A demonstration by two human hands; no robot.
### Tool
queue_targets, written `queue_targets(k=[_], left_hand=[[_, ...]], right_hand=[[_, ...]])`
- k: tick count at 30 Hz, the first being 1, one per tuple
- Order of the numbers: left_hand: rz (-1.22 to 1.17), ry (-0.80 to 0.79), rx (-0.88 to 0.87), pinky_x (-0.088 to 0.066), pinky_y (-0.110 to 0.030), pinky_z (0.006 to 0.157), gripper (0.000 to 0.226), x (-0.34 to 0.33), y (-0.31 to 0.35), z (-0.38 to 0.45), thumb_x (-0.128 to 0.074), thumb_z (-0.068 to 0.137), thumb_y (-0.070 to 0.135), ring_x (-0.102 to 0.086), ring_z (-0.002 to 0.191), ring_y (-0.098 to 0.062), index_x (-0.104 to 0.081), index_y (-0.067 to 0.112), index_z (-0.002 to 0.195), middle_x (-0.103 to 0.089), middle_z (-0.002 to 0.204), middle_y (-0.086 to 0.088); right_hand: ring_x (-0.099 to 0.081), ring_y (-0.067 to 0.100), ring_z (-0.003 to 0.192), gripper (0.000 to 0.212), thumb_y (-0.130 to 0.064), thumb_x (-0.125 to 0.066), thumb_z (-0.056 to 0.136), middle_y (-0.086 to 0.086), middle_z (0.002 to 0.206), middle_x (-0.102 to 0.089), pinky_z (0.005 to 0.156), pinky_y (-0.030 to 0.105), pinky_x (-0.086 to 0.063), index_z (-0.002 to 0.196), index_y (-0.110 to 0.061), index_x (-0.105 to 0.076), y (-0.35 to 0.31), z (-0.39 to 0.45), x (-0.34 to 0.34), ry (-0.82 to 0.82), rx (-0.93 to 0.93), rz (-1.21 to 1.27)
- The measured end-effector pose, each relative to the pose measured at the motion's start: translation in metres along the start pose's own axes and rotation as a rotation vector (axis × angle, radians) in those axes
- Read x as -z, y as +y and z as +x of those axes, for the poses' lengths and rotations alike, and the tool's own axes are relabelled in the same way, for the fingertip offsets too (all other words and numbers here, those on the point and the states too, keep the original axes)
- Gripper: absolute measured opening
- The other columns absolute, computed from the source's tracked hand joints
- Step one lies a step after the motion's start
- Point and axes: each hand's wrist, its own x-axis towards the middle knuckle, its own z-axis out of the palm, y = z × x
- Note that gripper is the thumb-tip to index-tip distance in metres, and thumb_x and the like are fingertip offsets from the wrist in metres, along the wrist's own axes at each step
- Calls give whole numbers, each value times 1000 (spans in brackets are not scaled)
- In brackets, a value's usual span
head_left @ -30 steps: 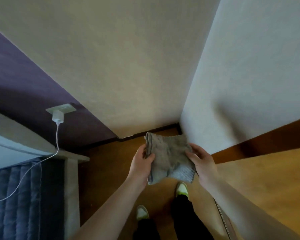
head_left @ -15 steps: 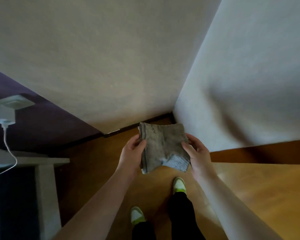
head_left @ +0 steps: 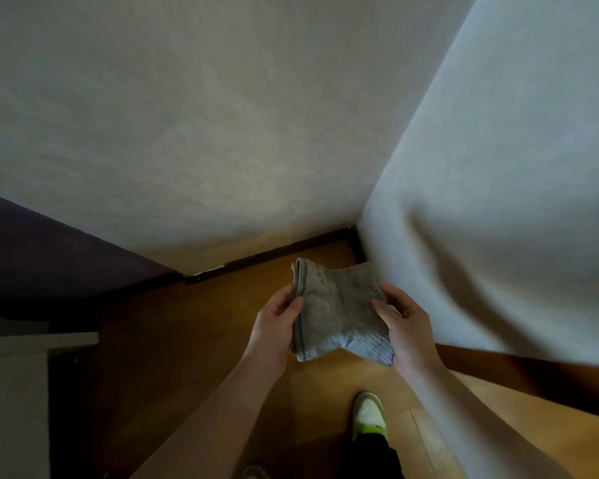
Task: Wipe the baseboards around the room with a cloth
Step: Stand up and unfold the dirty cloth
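Both hands hold the folded cloth [head_left: 339,316] in the air, above the floor [head_left: 222,340] and just short of the corner baseboard [head_left: 274,252]: the left hand [head_left: 274,326] pinches its folded edge, the right hand [head_left: 403,323] grips the other side. Best to keep the fold tight, crouch at the corner, and press one flat face along the baseboard.

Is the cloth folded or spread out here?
Folded: the grey knitted cloth shows stacked layers along its left edge, gripped between left hand and right hand.
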Motion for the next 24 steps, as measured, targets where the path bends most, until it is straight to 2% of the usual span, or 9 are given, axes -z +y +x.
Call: queue_targets(k=[3, 8, 10, 13, 15, 17, 19, 22, 24], left_hand=[[-35, 0, 8, -60, -39, 85, 26, -4, -29, 46, -58, 99, 19, -71, 99, -14, -68, 39, 110, -73, 107, 11], [45, -48, 5, -54, -46, 97, 46, 12, -84, 121, -63, 95, 12, -65, 111, -19, -55, 29, 137, -64, 126, 2], [73, -122, 6, -54, -47, 98, 57, 21, -104, 147, -66, 92, 8, -65, 113, -21, -49, 26, 143, -60, 132, 0], [78, -156, 34, -55, -50, 96, 66, 29, -130, 181, -66, 92, 3, -61, 117, -24, -41, 25, 149, -52, 140, -1], [97, -143, 30, -55, -51, 95, 68, 33, -146, 204, -66, 92, 3, -60, 118, -23, -40, 27, 149, -50, 141, 0], [141, -133, -1, -57, -47, 92, 67, 37, -160, 226, -67, 92, 7, -60, 116, -22, -40, 28, 149, -51, 140, 1], [220, -118, -51, -60, -37, 84, 64, 37, -172, 249, -66, 93, 10, -61, 110, -18, -40, 27, 148, -52, 137, 0], [323, -88, -124, -57, -20, 66, 58, 34, -188, 282, -63, 96, 9, -59, 98, -8, -42, 25, 147, -53, 131, 0], [375, -69, -165, -53, -12, 60, 57, 32, -196, 304, -64, 95, 9, -56, 93, -4, -43, 21, 146, -54, 125, 0]], right_hand=[[-73, 24, 90, 26, -7, -66, 89, 3, 100, -75, 69, 33, -60, 101, -27, -76, 38, 42, 5, -8, 22, -15], [-73, 17, 88, 24, -11, -64, 93, -2, 102, -74, 64, 27, -59, 108, -27, -73, 110, 114, 13, 6, -30, -73], [-72, 17, 89, 22, -15, -62, 95, -2, 107, -71, 66, 27, -58, 112, -28, -70, 133, 141, 13, -6, -32, -195], [-66, 17, 98, 23, -20, -59, 98, -4, 115, -66, 81, 36, -59, 116, -31, -66, 159, 174, 14, -67, 27, -450], [-66, 11, 96, 22, -20, -56, 100, -5, 115, -66, 79, 31, -59, 116, -32, -65, 174, 194, 17, -107, 103, -544], [-64, 8, 95, 23, -23, -54, 101, -6, 117, -64, 76, 26, -56, 120, -30, -63, 187, 213, 17, -100, 179, -631], [-62, 13, 101, 25, -26, -52, 102, -5, 120, -62, 85, 32, -55, 125, -27, -61, 201, 234, 17, -83, 216, -703], [-57, 11, 99, 25, -28, -53, 102, -5, 122, -61, 83, 28, -51, 126, -27, -61, 221, 261, 16, -72, 258, -792], [-58, 12, 101, 25, -25, -54, 101, -4, 120, -63, 88, 32, -52, 125, -24, -62, 230, 279, 13, -51, 297, -816]])
